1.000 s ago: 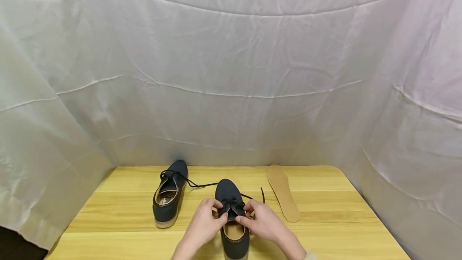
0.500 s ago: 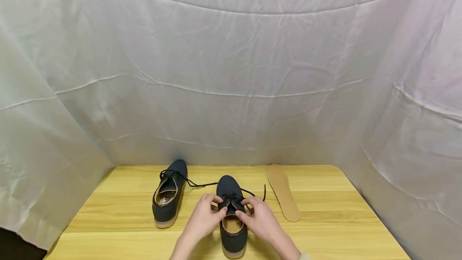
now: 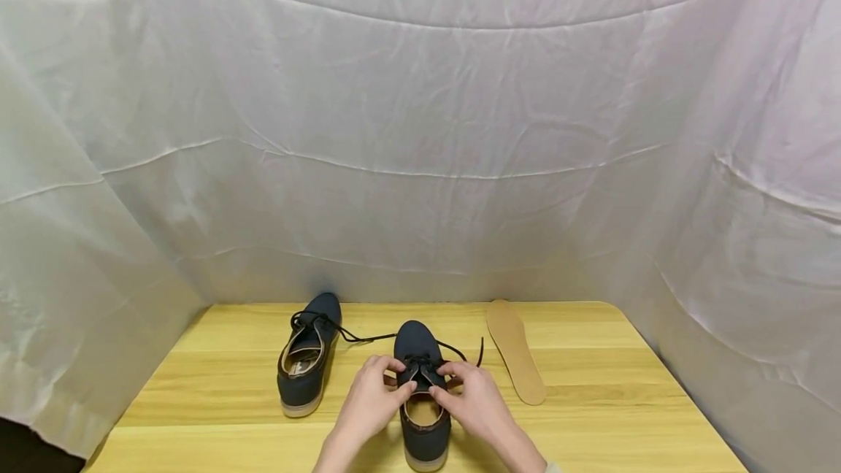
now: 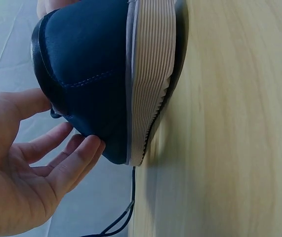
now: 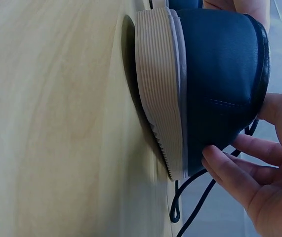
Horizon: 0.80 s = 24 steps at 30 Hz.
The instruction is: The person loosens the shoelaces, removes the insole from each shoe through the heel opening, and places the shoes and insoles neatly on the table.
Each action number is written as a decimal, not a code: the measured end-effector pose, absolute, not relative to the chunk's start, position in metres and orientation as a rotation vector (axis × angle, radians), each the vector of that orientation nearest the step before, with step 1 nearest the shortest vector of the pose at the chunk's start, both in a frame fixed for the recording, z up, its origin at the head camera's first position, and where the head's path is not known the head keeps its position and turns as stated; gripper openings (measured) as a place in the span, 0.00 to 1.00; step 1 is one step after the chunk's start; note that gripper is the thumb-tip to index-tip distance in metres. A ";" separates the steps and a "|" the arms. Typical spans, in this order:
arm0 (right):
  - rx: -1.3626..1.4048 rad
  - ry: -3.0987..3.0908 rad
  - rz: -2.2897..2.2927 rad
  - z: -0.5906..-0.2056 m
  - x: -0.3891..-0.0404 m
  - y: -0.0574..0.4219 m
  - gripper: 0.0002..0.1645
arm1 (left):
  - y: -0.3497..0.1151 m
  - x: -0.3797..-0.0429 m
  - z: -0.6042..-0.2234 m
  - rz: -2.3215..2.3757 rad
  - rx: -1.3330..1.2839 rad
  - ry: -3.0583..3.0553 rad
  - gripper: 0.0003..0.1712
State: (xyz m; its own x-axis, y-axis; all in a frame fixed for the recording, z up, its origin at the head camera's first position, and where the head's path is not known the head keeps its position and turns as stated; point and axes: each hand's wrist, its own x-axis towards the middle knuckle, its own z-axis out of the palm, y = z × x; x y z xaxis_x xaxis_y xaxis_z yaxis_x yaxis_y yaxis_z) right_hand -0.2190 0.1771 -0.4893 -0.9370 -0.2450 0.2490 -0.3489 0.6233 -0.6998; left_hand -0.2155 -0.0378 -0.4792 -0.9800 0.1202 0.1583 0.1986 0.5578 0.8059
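Observation:
A dark navy lace-up shoe [image 3: 425, 442] with a tan sole stands on the table, heel toward me, between both hands. My left hand [image 3: 371, 396] pinches the left lace flap at its opening, and my right hand [image 3: 478, 398] pinches the right flap. Fingertips of the left hand [image 4: 29, 163] touch the side of the shoe [image 4: 89, 54] in the left wrist view. On the other side, the right hand [image 5: 274, 168] has its fingertips against the shoe [image 5: 220, 59] too. Black laces [image 5: 200, 197] trail past the toe. A tan inner sole shows inside the opening.
A matching shoe [image 3: 302, 391] stands to the left, its black lace [image 3: 368, 339] stretching toward the middle shoe. A loose tan insole [image 3: 515, 352] lies on the right of the wooden table [image 3: 611, 400]. Grey cloth [image 3: 420, 130] hangs behind and at both sides.
The shoe between my hands has shifted slightly away from me, both hands moving with it; more of its heel shows. In the last half second little has moved.

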 end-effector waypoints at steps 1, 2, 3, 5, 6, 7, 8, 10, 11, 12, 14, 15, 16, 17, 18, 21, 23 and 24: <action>0.499 -2.712 1.215 -0.489 -0.219 0.177 0.20 | -0.038 -0.216 -0.479 -1.414 -0.276 -2.696 0.18; 0.501 -2.711 1.223 -0.489 -0.219 0.177 0.20 | -0.038 -0.216 -0.479 -1.418 -0.276 -2.695 0.18; 0.502 -2.711 1.229 -0.488 -0.220 0.177 0.20 | -0.039 -0.216 -0.479 -1.422 -0.276 -2.695 0.17; 0.503 -2.711 1.233 -0.488 -0.220 0.177 0.20 | -0.040 -0.216 -0.478 -1.434 -0.278 -2.692 0.17; 0.503 -2.712 1.229 -0.488 -0.220 0.177 0.20 | -0.040 -0.216 -0.478 -1.439 -0.279 -2.692 0.17; 0.502 -2.713 1.225 -0.487 -0.220 0.177 0.20 | -0.040 -0.216 -0.478 -1.443 -0.280 -2.692 0.17; 0.499 -2.717 1.223 -0.487 -0.220 0.177 0.19 | -0.041 -0.216 -0.477 -1.448 -0.281 -2.691 0.17; 0.492 -2.724 1.215 -0.487 -0.220 0.178 0.19 | -0.041 -0.216 -0.477 -1.453 -0.283 -2.688 0.16; 0.491 -2.726 1.216 -0.487 -0.220 0.178 0.19 | -0.041 -0.215 -0.477 -1.452 -0.283 -2.687 0.16; 0.489 -2.727 1.221 -0.486 -0.220 0.178 0.19 | -0.042 -0.215 -0.477 -1.452 -0.283 -2.686 0.16; 0.484 -2.728 1.240 -0.486 -0.221 0.178 0.19 | -0.042 -0.215 -0.477 -1.449 -0.285 -2.681 0.15; 0.486 -2.726 1.247 -0.486 -0.221 0.179 0.19 | -0.042 -0.215 -0.477 -1.448 -0.285 -2.679 0.15; 0.489 -2.724 1.252 -0.485 -0.221 0.179 0.19 | -0.042 -0.215 -0.477 -1.448 -0.285 -2.677 0.14; 0.490 -2.723 1.260 -0.485 -0.221 0.179 0.19 | -0.042 -0.216 -0.477 -1.448 -0.284 -2.675 0.14; 0.491 -2.721 1.264 -0.485 -0.221 0.179 0.19 | -0.042 -0.216 -0.477 -1.450 -0.284 -2.673 0.14; 0.497 -2.718 1.272 -0.484 -0.221 0.179 0.18 | -0.043 -0.216 -0.477 -1.454 -0.279 -2.668 0.13; 0.496 -2.721 1.276 -0.483 -0.221 0.179 0.17 | -0.043 -0.216 -0.476 -1.457 -0.274 -2.663 0.12; 0.496 -2.723 1.278 -0.483 -0.221 0.178 0.17 | -0.043 -0.216 -0.476 -1.463 -0.271 -2.660 0.12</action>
